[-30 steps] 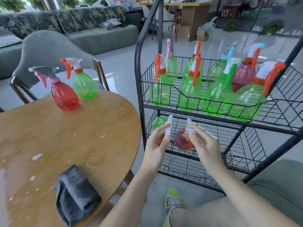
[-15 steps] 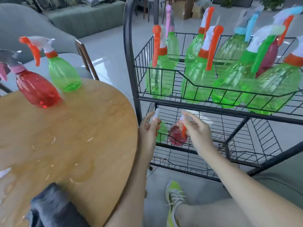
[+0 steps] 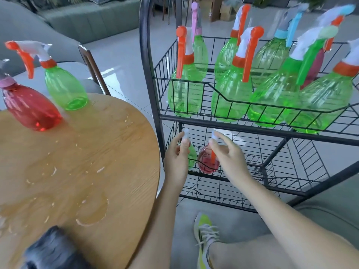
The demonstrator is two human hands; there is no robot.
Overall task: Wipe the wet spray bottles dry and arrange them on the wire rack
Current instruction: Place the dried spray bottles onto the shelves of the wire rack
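My left hand point(image 3: 177, 162) pinches the white spray head of a small green bottle point(image 3: 192, 156) inside the middle shelf of the black wire rack point(image 3: 153, 90). Beside it, my right hand point(image 3: 227, 154) pinches the white head of a small red bottle point(image 3: 206, 162) with an orange trigger. Both bottles sit low on that shelf. Several green bottles point(image 3: 184, 94) and one red fill the top basket. A red bottle point(image 3: 31, 107) and a green bottle point(image 3: 65, 88) stand on the round wooden table point(image 3: 87, 171). A dark grey cloth point(image 3: 52, 249) lies at the table's near edge.
Water rings and drops mark the tabletop. A grey chair point(image 3: 91, 68) stands behind the table, a green sofa farther back. My foot in a yellow-green shoe point(image 3: 205, 235) rests on the floor below the rack. A green cushion point(image 3: 330, 206) sits at the right.
Both hands lowered the two small bottles deeper onto the middle shelf. The view moved closer to the rack and tilted down.
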